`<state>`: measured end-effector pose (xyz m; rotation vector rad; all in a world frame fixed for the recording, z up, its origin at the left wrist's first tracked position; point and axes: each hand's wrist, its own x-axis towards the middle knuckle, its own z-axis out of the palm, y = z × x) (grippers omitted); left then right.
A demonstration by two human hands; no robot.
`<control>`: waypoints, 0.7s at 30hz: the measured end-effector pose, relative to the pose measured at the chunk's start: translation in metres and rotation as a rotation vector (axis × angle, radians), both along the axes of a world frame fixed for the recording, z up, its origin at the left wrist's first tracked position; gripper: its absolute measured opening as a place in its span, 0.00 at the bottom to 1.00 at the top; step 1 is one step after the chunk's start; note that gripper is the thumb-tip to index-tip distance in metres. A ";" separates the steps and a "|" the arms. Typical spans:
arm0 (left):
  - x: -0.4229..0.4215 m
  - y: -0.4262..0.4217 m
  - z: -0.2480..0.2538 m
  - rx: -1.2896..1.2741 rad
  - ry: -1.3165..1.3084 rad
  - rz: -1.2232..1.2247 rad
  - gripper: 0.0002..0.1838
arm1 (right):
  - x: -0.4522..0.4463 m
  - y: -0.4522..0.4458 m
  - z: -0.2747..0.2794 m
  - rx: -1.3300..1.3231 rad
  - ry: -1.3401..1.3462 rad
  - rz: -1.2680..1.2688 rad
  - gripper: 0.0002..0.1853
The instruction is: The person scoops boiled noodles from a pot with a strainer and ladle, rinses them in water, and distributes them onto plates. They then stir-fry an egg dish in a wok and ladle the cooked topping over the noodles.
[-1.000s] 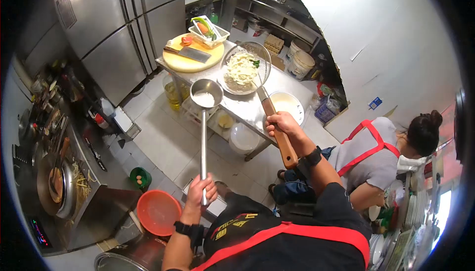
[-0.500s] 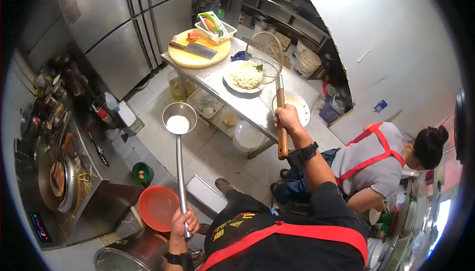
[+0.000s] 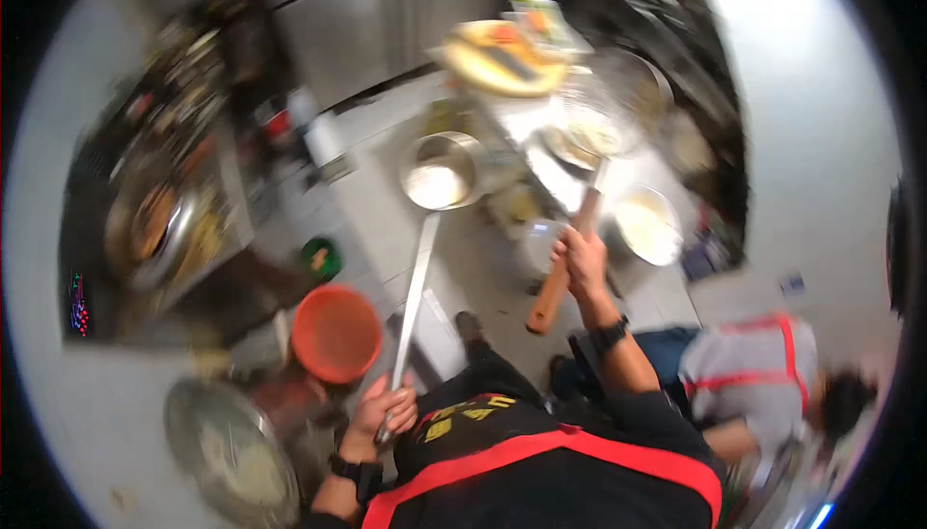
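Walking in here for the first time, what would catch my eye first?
Probably the long-handled ladle in the left hand and the wooden-handled strainer in the right hand, seen against the worktable. The orange-red basin stands out too, left of the ladle's handle.

Orange basin (image 3: 337, 333) — green tub (image 3: 332, 266) near it — steel cabinet (image 3: 352, 37) beyond.

Motion blur is smearing most of the view, doubling the edges of the round board (image 3: 469, 67) and the strainer (image 3: 623, 99); white glare is flaring off the table (image 3: 562, 180), the right-hand wall (image 3: 811, 143) is glowing pale, the stove (image 3: 198, 315) is sitting dimmer, and the lens is bending everything toward black corners
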<state>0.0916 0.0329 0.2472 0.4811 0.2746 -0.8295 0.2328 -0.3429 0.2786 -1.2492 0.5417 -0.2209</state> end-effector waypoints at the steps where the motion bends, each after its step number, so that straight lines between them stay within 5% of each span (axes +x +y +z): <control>1: -0.005 0.005 -0.004 0.006 -0.030 -0.021 0.07 | -0.004 0.026 -0.015 0.065 -0.050 0.054 0.07; 7: -0.053 0.041 -0.014 0.028 -0.071 0.089 0.07 | -0.048 0.176 -0.109 0.139 0.226 0.448 0.10; 18: -0.140 0.098 -0.076 0.474 0.230 0.327 0.06 | -0.136 0.335 -0.263 0.271 0.513 1.086 0.15; 20: -0.139 0.106 -0.084 0.581 0.173 0.202 0.06 | -0.150 0.365 -0.269 0.172 0.732 1.077 0.15; 21: -0.128 0.104 -0.074 0.582 0.332 0.294 0.08 | -0.159 0.369 -0.283 -0.330 0.277 1.417 0.13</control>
